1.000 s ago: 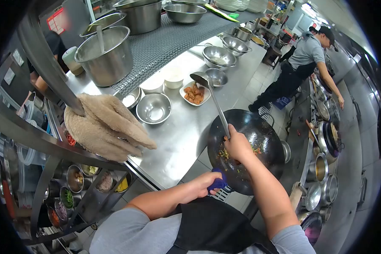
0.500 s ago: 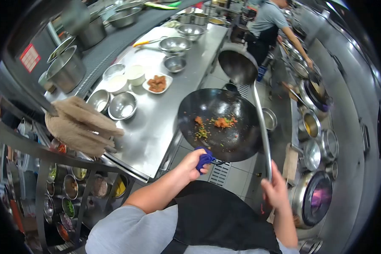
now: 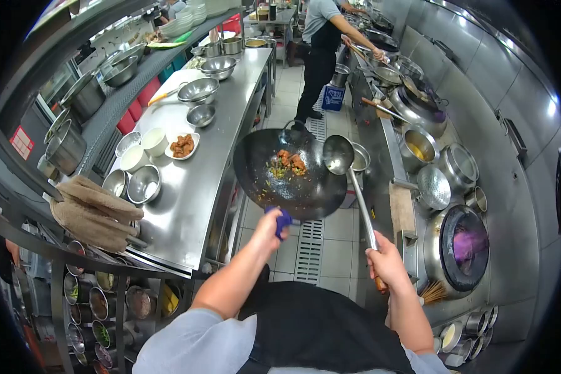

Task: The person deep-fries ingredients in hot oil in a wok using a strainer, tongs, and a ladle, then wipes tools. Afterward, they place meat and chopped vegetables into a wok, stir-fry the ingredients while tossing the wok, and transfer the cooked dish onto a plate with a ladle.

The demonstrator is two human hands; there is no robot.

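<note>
A black wok (image 3: 255, 168) hangs over the aisle, with browned food pieces (image 3: 292, 162) and small green and orange bits in its middle. My left hand (image 3: 269, 229) is closed round a purple cloth (image 3: 282, 219) at the wok's near handle. In my right hand (image 3: 386, 258) is the handle of a long metal ladle (image 3: 366, 209). The ladle's bowl (image 3: 338, 156) is at the right part of the wok. To the left, a white dish of brown pieces (image 3: 182, 146) sits on the steel counter (image 3: 190, 206).
Metal bowls (image 3: 144, 184) and white tubs (image 3: 154, 141) stand on the left counter. A brown towel (image 3: 93, 212) hangs at its near corner. On the right are a burner with purple flame (image 3: 467, 246), pots and a strainer (image 3: 433, 187). Another person (image 3: 323, 50) stands ahead at the stoves.
The view has turned right toward the stoves. The ladle has gone from over the counter, through a raised position, to the wok's right side. Food has gathered in the wok's middle.
</note>
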